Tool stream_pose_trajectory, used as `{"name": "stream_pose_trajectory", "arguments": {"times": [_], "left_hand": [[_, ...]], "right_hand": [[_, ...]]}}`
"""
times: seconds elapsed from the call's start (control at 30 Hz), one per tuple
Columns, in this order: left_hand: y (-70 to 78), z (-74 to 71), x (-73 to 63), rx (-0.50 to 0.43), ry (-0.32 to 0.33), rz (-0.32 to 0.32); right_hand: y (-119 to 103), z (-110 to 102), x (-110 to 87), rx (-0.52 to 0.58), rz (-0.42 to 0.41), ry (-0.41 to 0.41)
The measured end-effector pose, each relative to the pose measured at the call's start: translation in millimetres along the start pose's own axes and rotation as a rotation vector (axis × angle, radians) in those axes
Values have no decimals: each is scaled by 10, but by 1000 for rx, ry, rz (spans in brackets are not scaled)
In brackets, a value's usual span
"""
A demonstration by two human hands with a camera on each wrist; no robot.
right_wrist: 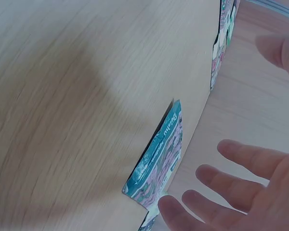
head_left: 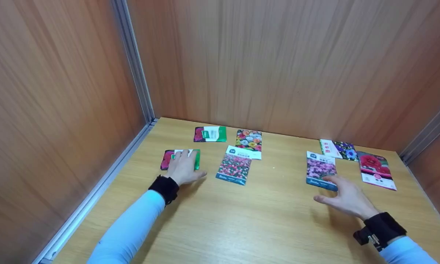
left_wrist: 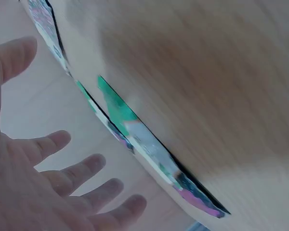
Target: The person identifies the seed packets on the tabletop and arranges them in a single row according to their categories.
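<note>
In the head view my left hand [head_left: 183,168], fingers spread, partly covers a green-and-white flower seed packet [head_left: 166,160]. The left wrist view shows a gap between those fingers [left_wrist: 86,168] and the packet [left_wrist: 149,144] lying on the table. At right, my right hand [head_left: 352,198] hovers by the blue lower edge of a seed packet with purple flowers [head_left: 320,168]. Seen from the right wrist, its fingers [right_wrist: 250,156] are apart and slightly bent, clear of that packet [right_wrist: 156,159]. Neither hand holds anything.
A pink-flower packet [head_left: 234,167] overlaps a multicoloured one [head_left: 249,138] mid-table. Another green-and-white packet [head_left: 214,134] lies at the back left. Right of the purple packet lie a blue-flower packet [head_left: 346,150] and a red-flower packet [head_left: 375,167]. Wooden panels [head_left: 260,66] wall the table [head_left: 249,227].
</note>
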State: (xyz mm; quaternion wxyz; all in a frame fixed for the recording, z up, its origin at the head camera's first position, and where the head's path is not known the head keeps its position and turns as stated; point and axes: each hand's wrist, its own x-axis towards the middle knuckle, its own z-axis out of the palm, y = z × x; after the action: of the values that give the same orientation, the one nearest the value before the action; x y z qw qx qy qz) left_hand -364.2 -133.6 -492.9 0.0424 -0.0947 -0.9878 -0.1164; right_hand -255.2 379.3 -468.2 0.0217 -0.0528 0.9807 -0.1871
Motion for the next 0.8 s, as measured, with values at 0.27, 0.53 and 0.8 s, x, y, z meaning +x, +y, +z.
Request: {"name": "stream_pose_trajectory", "arguments": {"times": [0.27,0.53,0.8], "left_hand": [[-179,14,190,13,-51,-162],[-236,13,384,-19,-101,-289],[-332,10,502,-31,-192,-369]], "right_hand": [[-42,20,-22,-1,-21,0],[-65,22,-44,21,-39,-13],[-140,76,-12,24,-55,-22]]}}
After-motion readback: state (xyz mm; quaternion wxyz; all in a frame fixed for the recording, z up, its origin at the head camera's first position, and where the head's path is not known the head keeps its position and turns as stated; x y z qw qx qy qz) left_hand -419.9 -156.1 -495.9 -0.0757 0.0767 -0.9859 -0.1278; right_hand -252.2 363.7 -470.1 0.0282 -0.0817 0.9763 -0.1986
